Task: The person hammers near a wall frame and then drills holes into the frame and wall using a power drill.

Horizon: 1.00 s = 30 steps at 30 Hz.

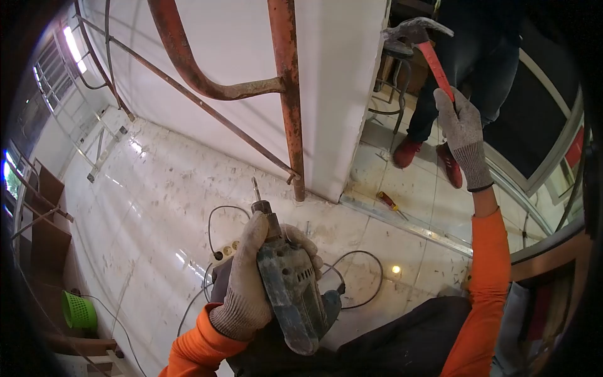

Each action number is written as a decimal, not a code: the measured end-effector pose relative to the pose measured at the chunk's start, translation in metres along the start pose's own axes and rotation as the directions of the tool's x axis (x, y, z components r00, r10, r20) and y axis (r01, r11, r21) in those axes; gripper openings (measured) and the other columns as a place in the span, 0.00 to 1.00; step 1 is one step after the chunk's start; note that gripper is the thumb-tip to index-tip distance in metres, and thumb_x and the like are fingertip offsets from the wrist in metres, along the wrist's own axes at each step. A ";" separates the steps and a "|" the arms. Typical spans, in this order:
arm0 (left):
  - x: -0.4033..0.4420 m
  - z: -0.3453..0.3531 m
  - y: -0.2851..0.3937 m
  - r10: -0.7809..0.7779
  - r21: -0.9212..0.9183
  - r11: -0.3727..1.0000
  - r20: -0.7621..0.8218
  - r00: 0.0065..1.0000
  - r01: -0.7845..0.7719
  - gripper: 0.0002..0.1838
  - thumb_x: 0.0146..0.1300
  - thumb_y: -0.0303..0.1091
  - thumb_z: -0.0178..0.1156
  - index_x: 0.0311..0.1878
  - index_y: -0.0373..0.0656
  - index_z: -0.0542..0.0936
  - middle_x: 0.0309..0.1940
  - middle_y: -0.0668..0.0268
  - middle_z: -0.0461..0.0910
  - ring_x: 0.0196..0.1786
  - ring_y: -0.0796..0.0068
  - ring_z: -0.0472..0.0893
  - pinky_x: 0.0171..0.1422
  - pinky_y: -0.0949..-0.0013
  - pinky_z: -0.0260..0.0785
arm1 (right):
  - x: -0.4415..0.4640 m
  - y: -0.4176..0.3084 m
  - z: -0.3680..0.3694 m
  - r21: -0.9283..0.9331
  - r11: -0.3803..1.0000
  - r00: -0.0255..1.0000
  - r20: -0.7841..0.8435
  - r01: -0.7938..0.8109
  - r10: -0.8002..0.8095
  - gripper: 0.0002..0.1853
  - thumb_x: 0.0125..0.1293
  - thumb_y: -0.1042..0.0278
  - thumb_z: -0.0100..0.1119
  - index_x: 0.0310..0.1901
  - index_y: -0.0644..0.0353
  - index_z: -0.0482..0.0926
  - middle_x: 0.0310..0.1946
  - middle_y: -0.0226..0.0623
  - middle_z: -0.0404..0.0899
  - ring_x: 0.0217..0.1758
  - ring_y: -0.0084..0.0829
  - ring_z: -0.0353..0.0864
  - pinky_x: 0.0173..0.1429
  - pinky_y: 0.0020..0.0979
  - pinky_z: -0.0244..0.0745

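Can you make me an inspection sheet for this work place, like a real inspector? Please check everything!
Surface: the tiled floor is dusty, with small bits scattered on it.
Job's things: a worn drill with a bit fitted; a hammer with a red handle.
Clutter: a screwdriver lies on the floor near the doorway.
Hands: the gloved left hand holds the drill; the gloved right hand grips the hammer, raised.
Cables: one dark cable loops beside the drill; another reaches a socket strip. Where each leads is partly hidden.
Surroundings: a rusty metal frame by a white wall, a green basket, another person's red shoes.
Spills: nothing seen.
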<state>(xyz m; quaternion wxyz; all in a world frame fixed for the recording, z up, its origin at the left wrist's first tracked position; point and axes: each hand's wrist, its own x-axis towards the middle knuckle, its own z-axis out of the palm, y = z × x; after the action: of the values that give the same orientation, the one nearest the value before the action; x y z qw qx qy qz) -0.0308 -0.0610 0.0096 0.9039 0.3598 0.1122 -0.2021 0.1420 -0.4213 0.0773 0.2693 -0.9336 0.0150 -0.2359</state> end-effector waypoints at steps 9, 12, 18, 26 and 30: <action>-0.001 0.002 0.002 0.014 0.040 0.999 0.010 1.000 -0.015 0.36 0.77 0.69 0.48 0.47 0.38 0.79 0.40 0.52 0.84 0.42 0.54 0.86 0.49 0.52 0.81 | -0.003 0.004 0.008 -0.111 0.993 0.999 0.002 0.041 -0.041 0.37 0.79 0.29 0.50 0.55 0.64 0.82 0.32 0.48 0.81 0.35 0.39 0.83 0.45 0.39 0.77; -0.002 0.000 0.004 0.005 0.027 1.000 -0.018 1.000 -0.005 0.36 0.77 0.69 0.48 0.47 0.38 0.79 0.40 0.52 0.84 0.43 0.54 0.86 0.50 0.52 0.81 | -0.002 0.005 0.010 0.016 0.999 0.999 -0.024 0.049 -0.048 0.36 0.79 0.31 0.52 0.55 0.65 0.82 0.31 0.48 0.81 0.34 0.38 0.82 0.45 0.39 0.77; -0.002 -0.002 0.005 0.002 0.025 1.000 0.010 1.000 -0.002 0.34 0.78 0.68 0.49 0.47 0.39 0.79 0.41 0.53 0.84 0.42 0.54 0.86 0.50 0.51 0.82 | 0.000 0.019 0.012 -0.109 0.985 0.989 -0.055 0.131 -0.137 0.32 0.79 0.35 0.55 0.51 0.65 0.83 0.25 0.39 0.74 0.29 0.27 0.75 0.38 0.33 0.72; -0.003 0.000 0.004 0.016 0.013 1.000 0.008 1.000 -0.017 0.35 0.77 0.68 0.49 0.48 0.39 0.79 0.41 0.53 0.84 0.42 0.55 0.87 0.50 0.53 0.82 | -0.001 0.024 0.018 -0.098 0.978 0.982 -0.017 0.184 -0.187 0.27 0.79 0.39 0.58 0.50 0.61 0.83 0.25 0.40 0.76 0.28 0.33 0.77 0.38 0.38 0.74; -0.003 0.002 0.004 0.005 -0.001 1.000 -0.002 1.000 -0.005 0.35 0.77 0.68 0.49 0.48 0.38 0.80 0.40 0.53 0.84 0.42 0.57 0.87 0.50 0.54 0.83 | -0.004 0.050 0.043 -0.309 0.890 0.942 0.078 0.334 -0.326 0.25 0.78 0.40 0.57 0.51 0.58 0.84 0.27 0.46 0.82 0.31 0.44 0.84 0.40 0.44 0.78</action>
<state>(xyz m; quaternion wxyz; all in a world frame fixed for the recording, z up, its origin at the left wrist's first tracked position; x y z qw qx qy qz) -0.0313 -0.0589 0.0147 0.9044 0.3600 0.1124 -0.1994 0.1626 -0.4417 0.0177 0.0715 -0.9564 -0.1090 -0.2615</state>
